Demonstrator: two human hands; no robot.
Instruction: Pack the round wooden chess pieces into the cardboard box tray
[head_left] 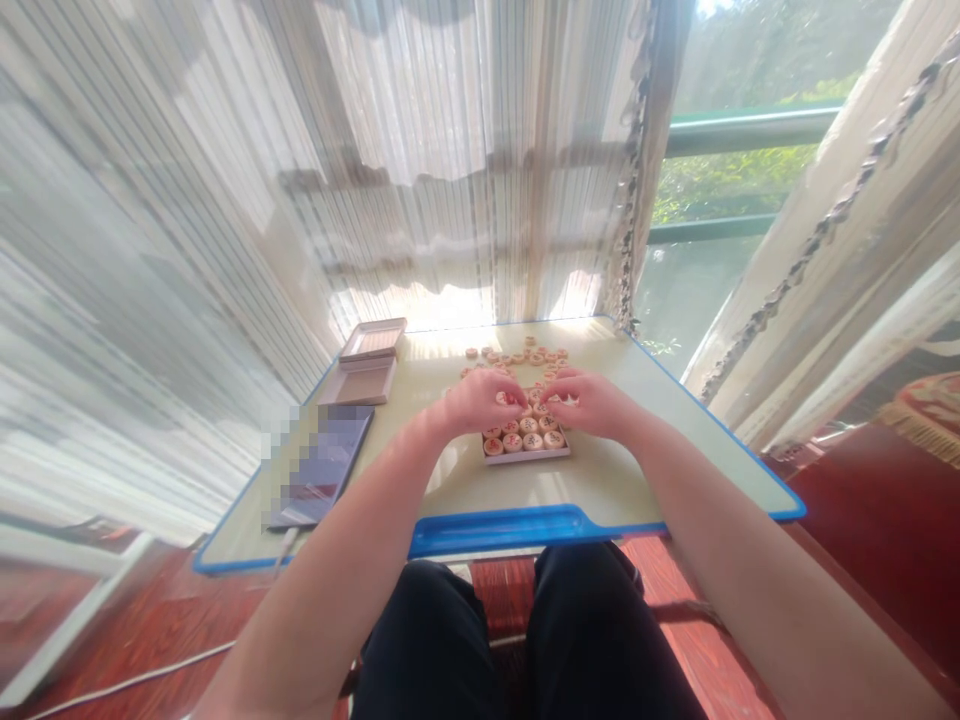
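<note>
A shallow box (527,457) holds rows of round wooden xiangqi pieces (532,441) with red or dark characters on their faces. Over its far part, my left hand (486,400) comes in from the left, fingers curled and closed at a piece. Opposite it, my right hand (591,402) reaches in from the right, its thumb and fingers also closed at a piece. The fingertips of both hands are close together, and they partly hide the pieces under them. Beyond the hands, several loose xiangqi pieces (536,358) lie scattered on the table.
The pale table (675,440) has a blue edge and a blue front tray (499,530). At its left lie an open box lid (375,338), a second shallow box part (360,382) and a tablet (330,460) with a cable. Curtains (480,120) hang behind.
</note>
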